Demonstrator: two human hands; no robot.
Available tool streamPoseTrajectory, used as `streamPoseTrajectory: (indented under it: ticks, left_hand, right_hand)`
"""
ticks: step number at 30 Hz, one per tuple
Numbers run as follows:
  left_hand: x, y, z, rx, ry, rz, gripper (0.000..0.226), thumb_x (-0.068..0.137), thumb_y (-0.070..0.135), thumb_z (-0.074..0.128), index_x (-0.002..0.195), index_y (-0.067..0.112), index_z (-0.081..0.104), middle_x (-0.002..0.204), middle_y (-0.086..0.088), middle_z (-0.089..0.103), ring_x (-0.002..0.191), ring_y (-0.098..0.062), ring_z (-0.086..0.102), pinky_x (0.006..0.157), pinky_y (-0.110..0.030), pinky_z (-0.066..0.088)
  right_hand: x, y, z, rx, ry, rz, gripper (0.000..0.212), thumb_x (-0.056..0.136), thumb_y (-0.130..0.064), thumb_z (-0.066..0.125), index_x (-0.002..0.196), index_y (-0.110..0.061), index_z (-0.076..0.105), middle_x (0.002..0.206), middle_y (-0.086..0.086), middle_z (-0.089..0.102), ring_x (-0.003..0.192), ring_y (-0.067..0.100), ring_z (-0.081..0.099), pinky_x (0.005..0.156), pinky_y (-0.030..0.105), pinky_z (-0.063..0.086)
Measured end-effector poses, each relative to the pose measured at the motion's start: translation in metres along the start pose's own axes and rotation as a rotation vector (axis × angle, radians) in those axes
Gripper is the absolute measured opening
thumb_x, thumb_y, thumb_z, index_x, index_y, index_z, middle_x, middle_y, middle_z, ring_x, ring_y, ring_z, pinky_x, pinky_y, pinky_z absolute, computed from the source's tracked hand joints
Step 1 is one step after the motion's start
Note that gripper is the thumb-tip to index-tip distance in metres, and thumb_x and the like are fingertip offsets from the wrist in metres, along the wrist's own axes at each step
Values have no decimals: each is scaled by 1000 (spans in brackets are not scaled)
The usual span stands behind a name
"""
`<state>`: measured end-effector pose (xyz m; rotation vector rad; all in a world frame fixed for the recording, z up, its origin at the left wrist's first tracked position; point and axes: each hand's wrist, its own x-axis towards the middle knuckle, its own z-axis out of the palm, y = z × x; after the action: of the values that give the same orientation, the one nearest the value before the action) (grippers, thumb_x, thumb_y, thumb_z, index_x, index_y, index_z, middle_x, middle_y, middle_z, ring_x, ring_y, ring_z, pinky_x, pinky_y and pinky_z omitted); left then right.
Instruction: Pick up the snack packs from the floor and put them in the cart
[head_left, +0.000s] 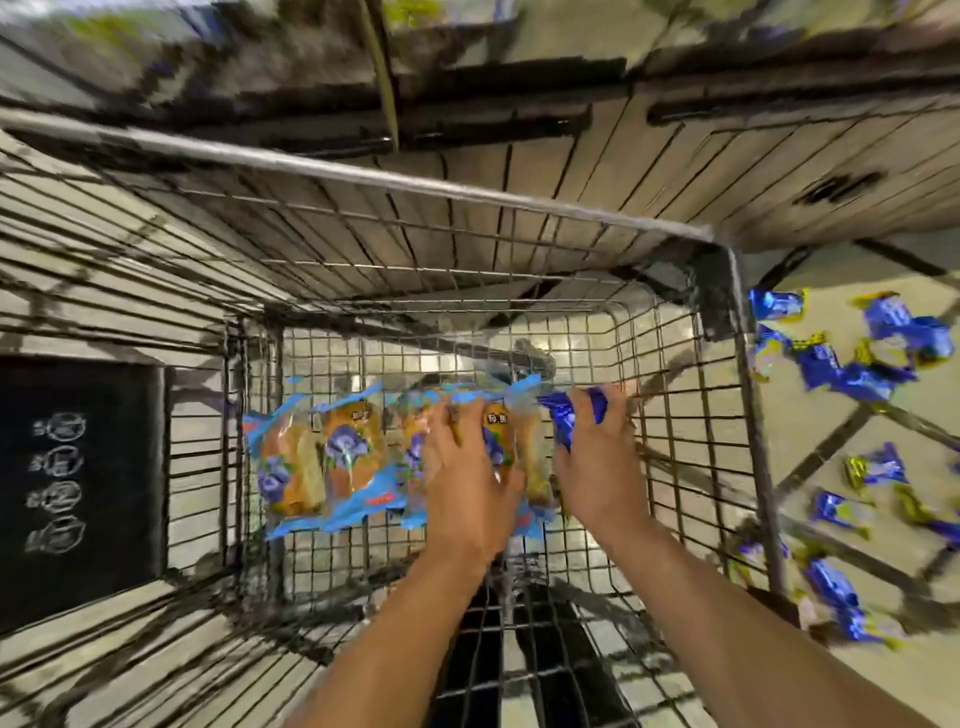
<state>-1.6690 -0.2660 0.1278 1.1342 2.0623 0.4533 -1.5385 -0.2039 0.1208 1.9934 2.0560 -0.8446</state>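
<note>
Both my arms reach down into the wire cart (748, 395). On its mesh bottom lie light-blue bread packs (322, 457) in a row. My left hand (467, 467) rests on top of one of these bread packs (498, 441), fingers spread over it. My right hand (597, 457) grips a small dark-blue snack pack (566, 415) just above the cart floor, at the right end of the row. Several more blue and yellow snack packs (857, 364) lie scattered on the floor outside the cart, to the right.
The cart's rim bar (415, 182) runs across the upper view and its side walls enclose both arms. A black panel with white symbols (78, 478) hangs at the left wall. Pale tiled floor (841, 457) with dark lines lies to the right.
</note>
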Motion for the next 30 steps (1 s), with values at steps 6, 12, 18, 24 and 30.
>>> streamPoseTrajectory:
  ticks: [6, 12, 18, 24, 30]
  left_hand:
    - [2, -8, -9, 65, 0, -48, 80, 87, 36, 72, 151, 25, 25, 162, 0, 2, 149, -31, 15, 116, -45, 29]
    - [3, -1, -24, 114, -67, -50, 85, 89, 45, 67, 155, 24, 17, 163, 2, -3, 151, -26, 3, 121, -49, 19]
    - [-28, 33, -82, 208, 13, 53, 45, 88, 25, 64, 131, 23, 49, 142, -2, 39, 133, -23, 26, 113, -42, 28]
    - [-71, 124, -146, 226, 91, 304, 41, 87, 18, 59, 127, 17, 54, 121, -1, 58, 116, -24, 47, 98, -43, 43]
    - [-133, 241, -168, 505, 151, 691, 54, 73, 17, 71, 125, 15, 54, 119, -6, 58, 108, -31, 52, 85, -43, 47]
  right_hand:
    - [-3, 0, -5, -24, 9, 36, 68, 89, -26, 65, 148, -20, 34, 155, 8, 14, 136, 32, 30, 103, 42, 42]
    - [-20, -19, -29, 48, 75, 12, 65, 86, -33, 69, 142, -21, 40, 148, 7, 24, 133, 29, 32, 103, 45, 43]
    - [-55, -44, -84, 238, 30, -41, 45, 91, -21, 62, 134, -18, 51, 129, 0, 52, 125, 21, 42, 102, 37, 40]
    - [-114, -47, -180, 194, 165, -165, 31, 88, -21, 57, 118, -19, 61, 112, 0, 60, 107, 23, 54, 87, 37, 47]
    - [-191, 11, -274, -99, 415, -127, 32, 84, -22, 60, 117, -23, 62, 112, 0, 62, 105, 26, 55, 86, 41, 46]
